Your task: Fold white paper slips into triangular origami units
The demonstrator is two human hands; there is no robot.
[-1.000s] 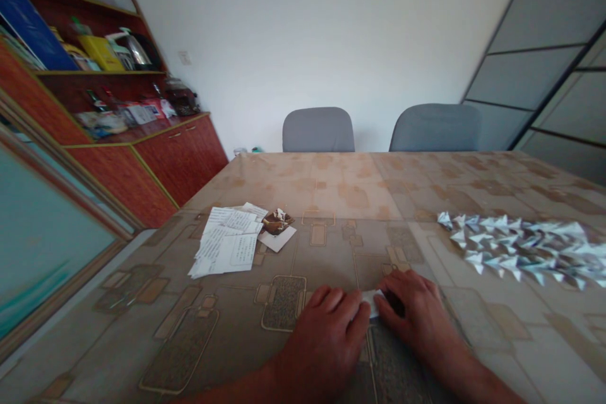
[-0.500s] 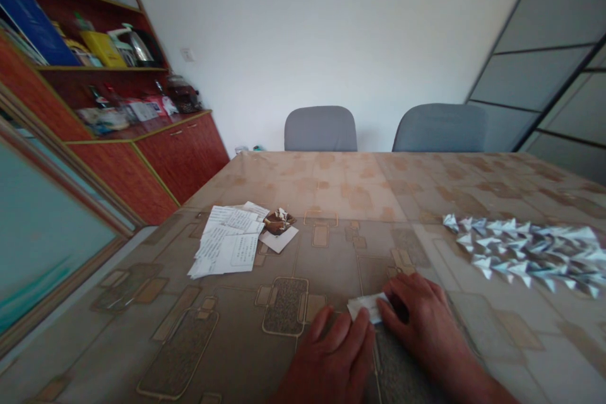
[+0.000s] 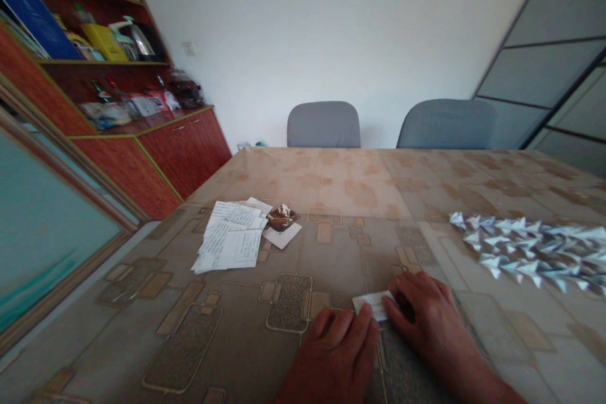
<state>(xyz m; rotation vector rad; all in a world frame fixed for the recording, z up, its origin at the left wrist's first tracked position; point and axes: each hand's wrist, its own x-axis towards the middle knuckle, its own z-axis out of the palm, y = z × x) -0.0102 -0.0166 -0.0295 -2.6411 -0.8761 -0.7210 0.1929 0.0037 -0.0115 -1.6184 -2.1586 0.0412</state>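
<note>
A small folded piece of white paper (image 3: pixel 374 305) lies on the patterned tablecloth, between my two hands. At its near edge, my left hand (image 3: pixel 337 348) presses it with the forefinger; the other fingers are bent and rest on the cloth, and the thumb is hidden. My right hand (image 3: pixel 426 312) has its thumb and curled fingers closed on the right end of the paper, which they partly cover. To the right sit rows of folded paper pieces (image 3: pixel 534 243) with pointed tips. A fanned pile of printed paper slips (image 3: pixel 231 237) lies to the left.
Beside the slips are a brown-patterned card (image 3: pixel 283 218) and a plain white piece (image 3: pixel 283 237). Two grey chairs (image 3: pixel 323 125) stand behind the table's far edge (image 3: pixel 379 150). A red wooden cabinet (image 3: pixel 184 148) with a kettle (image 3: pixel 141 41) and bottles is at the left.
The whole view has shifted slightly, so things sit a little further right and higher. Both hands stay at the folded paper, with barely any visible movement.
</note>
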